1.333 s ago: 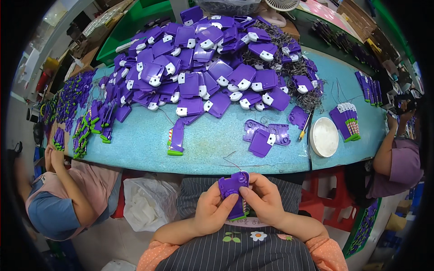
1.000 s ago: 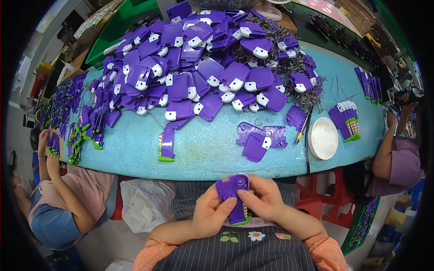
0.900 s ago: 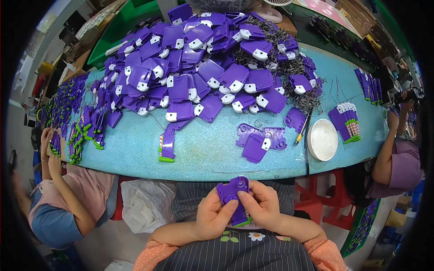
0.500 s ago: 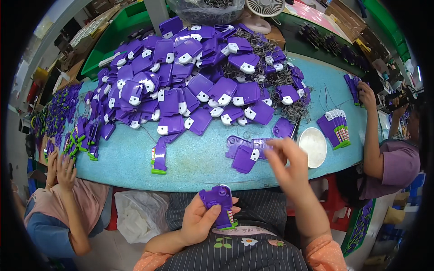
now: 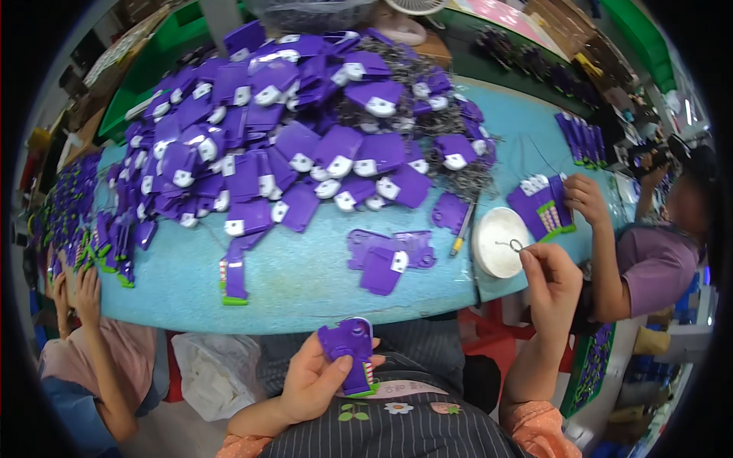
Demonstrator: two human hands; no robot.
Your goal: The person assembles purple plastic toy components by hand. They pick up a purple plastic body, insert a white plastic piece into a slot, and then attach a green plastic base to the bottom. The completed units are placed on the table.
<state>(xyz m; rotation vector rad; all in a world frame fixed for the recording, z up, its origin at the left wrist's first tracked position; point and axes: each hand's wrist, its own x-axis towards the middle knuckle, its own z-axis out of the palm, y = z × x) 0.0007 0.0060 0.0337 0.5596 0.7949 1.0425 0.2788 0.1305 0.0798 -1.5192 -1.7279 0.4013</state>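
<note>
Across a blue counter (image 5: pixel 317 282) in a crowded workroom, a heap of purple-and-white cases (image 5: pixel 248 174) covers the back, with dark wire loops (image 5: pixel 467 182) along its right side. 1 person (image 5: pixel 99 366) sits at the left end, and 1 co-worker (image 5: pixel 657 267) at the right. Above the lap, the left hand (image 5: pixel 309 382) grips an open purple casing (image 5: pixel 345 340) between thumb and fingers, near the counter's front edge. The right hand (image 5: pixel 553 284) reaches up, thumb and forefinger pinching a small dark ring (image 5: pixel 516 245) over a white bowl (image 5: pixel 492 263). Blue surface shows between a lone green-ended piece (image 5: pixel 236 275) and some overlapping purple plates (image 5: pixel 379 271); farther right, a thin tool (image 5: pixel 463 230), the bowl and a fan of purple pieces (image 5: pixel 528 204) narrow the room.
</note>
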